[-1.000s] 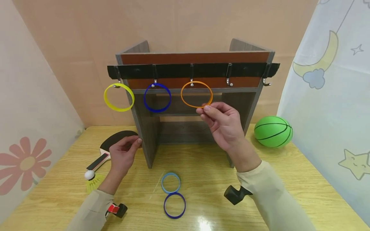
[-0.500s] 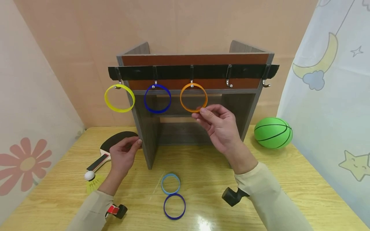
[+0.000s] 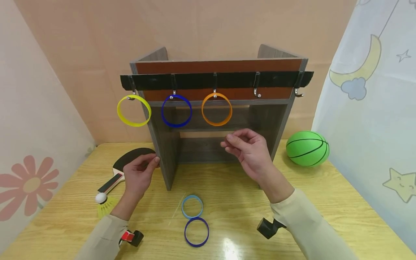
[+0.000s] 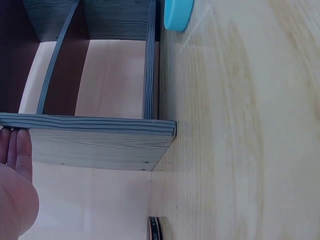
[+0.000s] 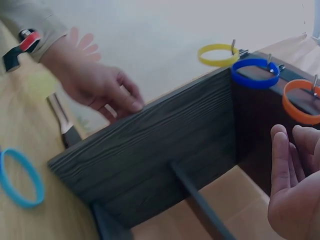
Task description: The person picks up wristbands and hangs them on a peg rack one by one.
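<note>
An orange ring (image 3: pixel 216 109) hangs from the middle hook of a black hook strip (image 3: pixel 235 80) on a grey wooden rack (image 3: pixel 182 65). Below and right of it is my right hand (image 3: pixel 250 150), holding nothing, its fingers loosely bent and apart from the ring. A yellow ring (image 3: pixel 134 111) and a blue ring (image 3: pixel 177 111) hang on the two hooks to the left. My left hand (image 3: pixel 141 171) touches the rack's left side panel (image 3: pixel 165 151) at its front edge; in the left wrist view, straight fingers (image 4: pixel 23 152) lie against the panel's outer face.
On the wooden table, a light blue ring (image 3: pixel 192 207) and a dark blue ring (image 3: pixel 196 232) lie touching in front. Left are a table tennis bat (image 3: pixel 130 159) and a shuttlecock (image 3: pixel 104 204); right is a green ball (image 3: pixel 307 148). Two right hooks (image 3: pixel 257 92) hold nothing.
My right hand brought the orange ring onto the middle hook, let go of it, and drew back down and right. The ring now hangs by itself. My left hand has stayed in place.
</note>
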Available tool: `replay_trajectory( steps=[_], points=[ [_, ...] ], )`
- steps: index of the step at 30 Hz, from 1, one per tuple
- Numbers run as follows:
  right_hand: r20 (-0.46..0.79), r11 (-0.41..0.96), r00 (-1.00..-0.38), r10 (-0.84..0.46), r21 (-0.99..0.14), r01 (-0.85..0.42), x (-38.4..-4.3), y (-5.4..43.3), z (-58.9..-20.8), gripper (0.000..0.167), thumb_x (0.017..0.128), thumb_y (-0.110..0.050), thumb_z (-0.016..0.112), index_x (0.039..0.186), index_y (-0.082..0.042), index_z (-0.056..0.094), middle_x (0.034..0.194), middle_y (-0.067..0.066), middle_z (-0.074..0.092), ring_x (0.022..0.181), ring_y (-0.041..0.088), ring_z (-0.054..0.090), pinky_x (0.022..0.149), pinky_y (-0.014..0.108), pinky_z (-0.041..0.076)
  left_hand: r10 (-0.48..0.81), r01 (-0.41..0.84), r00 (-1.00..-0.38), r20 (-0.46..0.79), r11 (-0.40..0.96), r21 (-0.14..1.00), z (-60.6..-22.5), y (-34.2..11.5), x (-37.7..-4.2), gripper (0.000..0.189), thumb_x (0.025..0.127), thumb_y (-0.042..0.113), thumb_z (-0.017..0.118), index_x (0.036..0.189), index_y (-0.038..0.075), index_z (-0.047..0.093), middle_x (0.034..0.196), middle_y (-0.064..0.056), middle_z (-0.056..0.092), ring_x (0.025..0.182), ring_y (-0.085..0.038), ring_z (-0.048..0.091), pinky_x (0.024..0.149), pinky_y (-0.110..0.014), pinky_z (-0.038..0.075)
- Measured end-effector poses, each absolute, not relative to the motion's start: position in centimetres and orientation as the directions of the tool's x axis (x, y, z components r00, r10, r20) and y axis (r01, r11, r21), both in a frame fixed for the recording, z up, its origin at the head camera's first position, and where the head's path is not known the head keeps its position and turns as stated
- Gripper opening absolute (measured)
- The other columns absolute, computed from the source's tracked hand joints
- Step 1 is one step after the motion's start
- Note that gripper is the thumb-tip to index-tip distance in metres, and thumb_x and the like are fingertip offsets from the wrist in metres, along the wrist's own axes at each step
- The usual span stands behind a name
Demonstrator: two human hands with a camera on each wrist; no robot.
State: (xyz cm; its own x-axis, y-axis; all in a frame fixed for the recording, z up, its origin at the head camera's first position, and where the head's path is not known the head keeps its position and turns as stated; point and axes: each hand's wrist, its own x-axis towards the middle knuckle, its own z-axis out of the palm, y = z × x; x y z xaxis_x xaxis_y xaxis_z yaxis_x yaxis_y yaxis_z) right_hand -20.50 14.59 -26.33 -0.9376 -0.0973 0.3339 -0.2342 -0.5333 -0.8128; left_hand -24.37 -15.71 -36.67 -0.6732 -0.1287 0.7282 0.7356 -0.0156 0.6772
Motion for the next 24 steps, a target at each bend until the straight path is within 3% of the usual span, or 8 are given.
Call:
replay_trajectory(
  steps=[11, 24],
  points=[
    [0.243, -0.363, -0.962, -0.126, -0.914, -0.183, -20.1, 16.0, -29.4, 0.011, 0.087, 0.005, 0.064, 0.083, -0.005, 0.065, 0.08, 0.008, 0.064, 0.07, 0.019, 0.068, 0.065, 0.025, 0.057, -0.136, 0.737, -0.673, 0.727, -0.031, 0.675, -36.8, -15.8, -24.3, 0.009, 0.08, -0.023, 0.06, 0.089, -0.02, 0.062, 0.079, -0.013, 0.069, 0.068, -0.016, 0.067, 0.063, -0.023, 0.057],
    [0.149, -0.113, -0.964, -0.221, -0.986, -0.126, -18.6, 15.7, -32.8, 0.01, 0.083, 0.003, 0.07, 0.083, -0.003, 0.062, 0.08, 0.014, 0.064, 0.07, 0.024, 0.068, 0.065, 0.033, 0.058, -0.136, 0.746, -0.663, 0.736, -0.038, 0.665, -36.5, -15.5, -24.1, 0.009, 0.08, -0.021, 0.062, 0.089, -0.019, 0.063, 0.08, -0.01, 0.069, 0.068, -0.016, 0.067, 0.063, -0.025, 0.057]
  ],
)
